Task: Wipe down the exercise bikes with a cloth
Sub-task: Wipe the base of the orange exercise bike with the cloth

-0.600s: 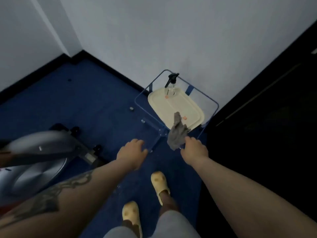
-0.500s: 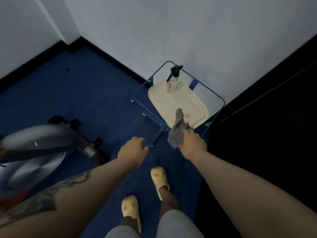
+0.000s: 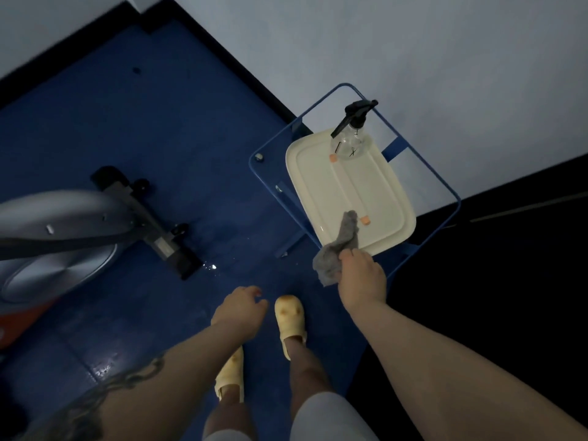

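Observation:
A grey cloth (image 3: 338, 246) hangs bunched from my right hand (image 3: 361, 281), which grips it just off the near corner of a cream tray (image 3: 378, 198). The tray lies on a small glass table with a blue frame (image 3: 273, 189). A clear spray bottle (image 3: 351, 135) with a black trigger head stands at the tray's far end. My left hand (image 3: 238, 308) hovers lower, above the floor, fingers loosely curled and holding nothing. A grey exercise bike (image 3: 57, 237) stands at the left, its flywheel housing and black base bar in view.
The floor is dark blue (image 3: 159, 122), with a white wall (image 3: 413, 43) and black skirting behind the table. A black surface (image 3: 509, 281) fills the right side. My feet in yellow clogs (image 3: 289, 316) stand below the hands. Small wet spots glint by the bike's base bar.
The view has dropped and closed in on the table. My right hand with the cloth has stayed at the tray's near corner. My left hand has sunk lower and away from the table.

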`<state>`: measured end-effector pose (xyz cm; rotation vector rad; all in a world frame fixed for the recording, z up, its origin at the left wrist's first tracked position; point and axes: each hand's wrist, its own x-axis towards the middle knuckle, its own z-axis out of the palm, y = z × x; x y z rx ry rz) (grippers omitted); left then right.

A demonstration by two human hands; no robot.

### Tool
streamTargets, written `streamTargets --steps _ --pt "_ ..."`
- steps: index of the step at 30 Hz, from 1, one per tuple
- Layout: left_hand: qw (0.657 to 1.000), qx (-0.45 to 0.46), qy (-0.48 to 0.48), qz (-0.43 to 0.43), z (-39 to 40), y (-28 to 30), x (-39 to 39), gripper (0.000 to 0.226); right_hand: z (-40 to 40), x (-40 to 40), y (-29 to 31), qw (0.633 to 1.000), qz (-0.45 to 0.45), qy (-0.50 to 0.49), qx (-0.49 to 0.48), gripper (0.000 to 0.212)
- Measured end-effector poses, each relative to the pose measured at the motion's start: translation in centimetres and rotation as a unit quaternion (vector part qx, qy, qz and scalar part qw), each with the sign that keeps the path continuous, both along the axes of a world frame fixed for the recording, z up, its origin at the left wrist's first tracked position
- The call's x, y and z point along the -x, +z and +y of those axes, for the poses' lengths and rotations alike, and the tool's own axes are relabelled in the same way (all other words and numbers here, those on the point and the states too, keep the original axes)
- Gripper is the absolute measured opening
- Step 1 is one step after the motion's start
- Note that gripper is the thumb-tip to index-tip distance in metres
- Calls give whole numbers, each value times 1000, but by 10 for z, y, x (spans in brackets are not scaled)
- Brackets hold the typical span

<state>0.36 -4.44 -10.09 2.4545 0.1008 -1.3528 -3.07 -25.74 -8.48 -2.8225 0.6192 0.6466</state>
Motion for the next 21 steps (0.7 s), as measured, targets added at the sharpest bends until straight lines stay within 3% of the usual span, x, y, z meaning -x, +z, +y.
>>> streamTargets --steps 5,11,16,21 --pt "998 -5 53 -29 28 30 -14 36 10 -7 33 990 -84 115 2 16" --pt "977 7 174 -120 85 89 -8 37 80 -35 65 955 -141 254 -53 27" --pt "949 -56 270 -153 169 125 67 37 180 -45 91 907 -153 381 -92 25" --pt "884 -114 423 -164 268 149 176 41 305 -14 120 835 -162 508 -134 23"
